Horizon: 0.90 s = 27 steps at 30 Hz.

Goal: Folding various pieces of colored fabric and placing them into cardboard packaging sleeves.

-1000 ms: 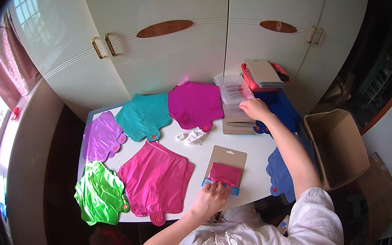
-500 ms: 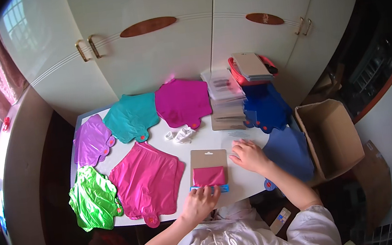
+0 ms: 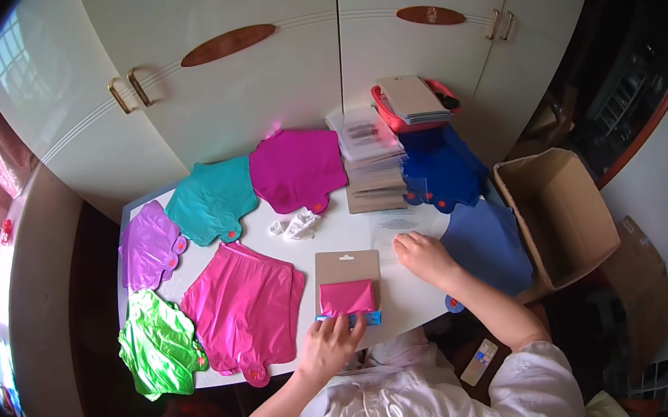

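A tan backing card [image 3: 346, 265] with a hanging slot lies in front of me, a folded pink foil piece [image 3: 347, 298] on it. A blue strip [image 3: 373, 318] runs along the card's lower end. My left hand [image 3: 332, 347] rests its fingertips on that end, fingers spread and gripping nothing. To the right, my right hand [image 3: 425, 258] has its fingers curled together at the edge of a clear plastic bag [image 3: 403, 223] lying flat; the fingertips are partly hidden. Left of the card is a stack of flat pink foil balloons [image 3: 246, 305].
Teal [image 3: 211, 202], magenta [image 3: 298, 170], lilac [image 3: 147, 246], green [image 3: 158, 344] and blue foil stacks [image 3: 483, 249] surround me. Clear bags [image 3: 368, 143] are piled beside a red basket of cards [image 3: 413, 105]. A cardboard box [image 3: 557, 216] stands right. Crumpled white material [image 3: 296, 224] lies mid-table.
The view has shifted slightly. My right hand's fingers have drawn in from outstretched to curled at the clear bag. My left hand stays at the card's lower end.
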Each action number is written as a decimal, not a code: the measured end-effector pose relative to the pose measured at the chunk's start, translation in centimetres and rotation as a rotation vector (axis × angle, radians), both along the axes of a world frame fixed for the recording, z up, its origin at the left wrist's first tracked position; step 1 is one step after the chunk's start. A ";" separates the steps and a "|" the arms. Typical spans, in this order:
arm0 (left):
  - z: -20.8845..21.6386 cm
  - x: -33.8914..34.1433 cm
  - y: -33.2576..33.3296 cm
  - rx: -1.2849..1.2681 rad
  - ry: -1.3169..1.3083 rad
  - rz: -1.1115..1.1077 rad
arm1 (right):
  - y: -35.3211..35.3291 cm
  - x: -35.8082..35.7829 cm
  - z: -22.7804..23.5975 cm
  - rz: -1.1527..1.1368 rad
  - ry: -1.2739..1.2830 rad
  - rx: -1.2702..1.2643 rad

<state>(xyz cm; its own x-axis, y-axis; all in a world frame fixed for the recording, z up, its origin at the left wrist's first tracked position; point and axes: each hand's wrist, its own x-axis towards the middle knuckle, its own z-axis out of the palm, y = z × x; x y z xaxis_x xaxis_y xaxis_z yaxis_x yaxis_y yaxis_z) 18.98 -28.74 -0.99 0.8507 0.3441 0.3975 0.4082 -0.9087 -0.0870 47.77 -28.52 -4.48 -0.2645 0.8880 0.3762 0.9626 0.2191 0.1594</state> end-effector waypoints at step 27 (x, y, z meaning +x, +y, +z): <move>0.0 0.8 -0.1 0.081 0.070 -0.189 | 1.8 -4.5 -0.4 0.170 0.281 0.068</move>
<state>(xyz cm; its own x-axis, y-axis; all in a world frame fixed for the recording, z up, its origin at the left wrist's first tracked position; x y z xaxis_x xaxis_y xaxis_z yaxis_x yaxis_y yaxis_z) 19.78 -28.88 -1.03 0.9236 0.1452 0.3547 0.2217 -0.9574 -0.1852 43.26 -26.72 -4.85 -0.2846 0.8105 0.5119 0.9214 0.3787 -0.0873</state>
